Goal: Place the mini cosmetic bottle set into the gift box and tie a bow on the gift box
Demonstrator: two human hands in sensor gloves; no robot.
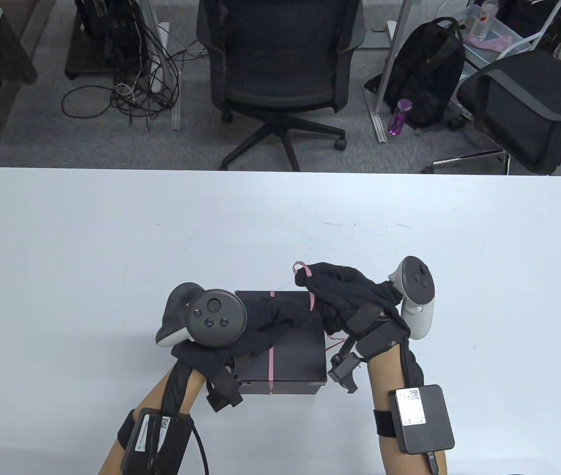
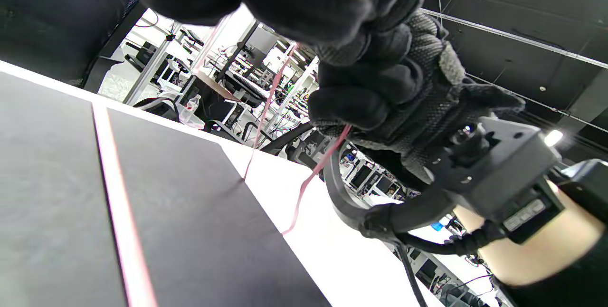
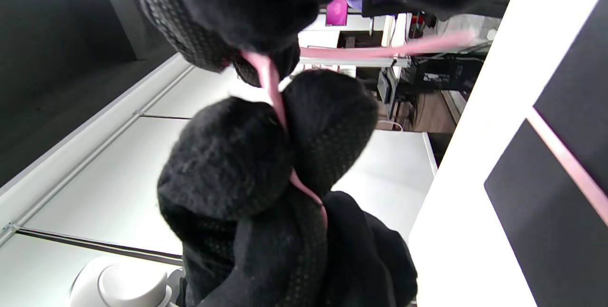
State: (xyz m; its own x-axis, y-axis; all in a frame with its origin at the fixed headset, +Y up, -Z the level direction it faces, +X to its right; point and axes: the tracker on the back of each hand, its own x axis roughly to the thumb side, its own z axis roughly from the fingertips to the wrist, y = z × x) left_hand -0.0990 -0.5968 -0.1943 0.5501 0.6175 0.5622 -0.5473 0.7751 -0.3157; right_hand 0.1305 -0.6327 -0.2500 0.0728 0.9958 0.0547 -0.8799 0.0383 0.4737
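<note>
Both hands wear black knit gloves. The left hand (image 1: 280,316) carries a dark grey tracker (image 1: 206,316), the right hand (image 1: 344,297) a white one (image 1: 415,297). Black boxes with labels and cables are strapped to bare forearms.

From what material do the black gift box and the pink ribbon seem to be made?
The gift box looks like matte black cardboard: flat faces, crisp edges and no shine, though the pictures cannot confirm it. The ribbon looks like a thin, flat, soft pink fabric or satin strip: it lies flat across the lid and curls into a loop where the right hand pinches it. Its exact fibre cannot be told.
</note>
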